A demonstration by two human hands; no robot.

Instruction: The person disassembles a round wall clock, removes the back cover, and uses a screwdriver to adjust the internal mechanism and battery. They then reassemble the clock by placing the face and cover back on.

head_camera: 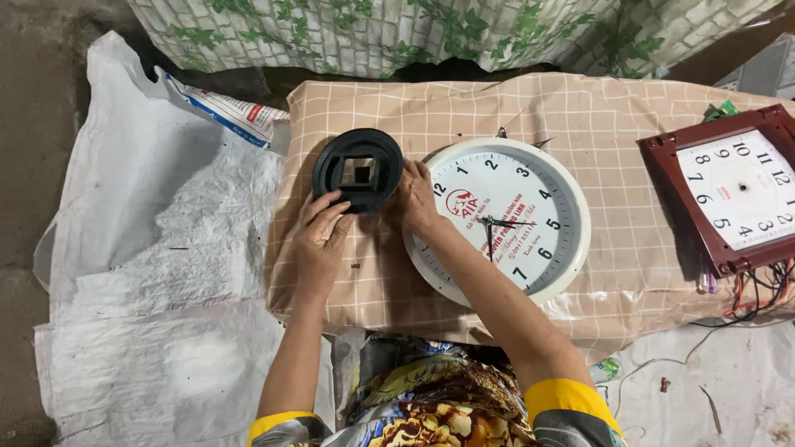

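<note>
A low table (629, 273) covered in a beige checked cloth carries the things. No box, bowl or tray stands on it; the only hollow thing is the black round part (358, 170) itself, whose square middle opening shows a small pale piece inside, too small to tell what it is.

The left hand (321, 233) comes up from the near edge with the forearm nearly straight, fingers stretched forward and slightly curled, fingertips touching the lower left rim of the black round part. The right hand (414, 199) reaches in from the near right, its forearm crossing over the white round wall clock (505, 219), and its fingers curl against the right side of the black part. Both hands grip the part between them.

The black round part is a thick disc with a raised rim and a square recess in the middle. It sits near the left end of the table, toward the far edge, just beside the white clock.

The white clock lies face up at the middle of the table. A dark red square clock (733, 189) lies at the right edge, with loose coloured wires (758, 294) at its near corner.
</note>
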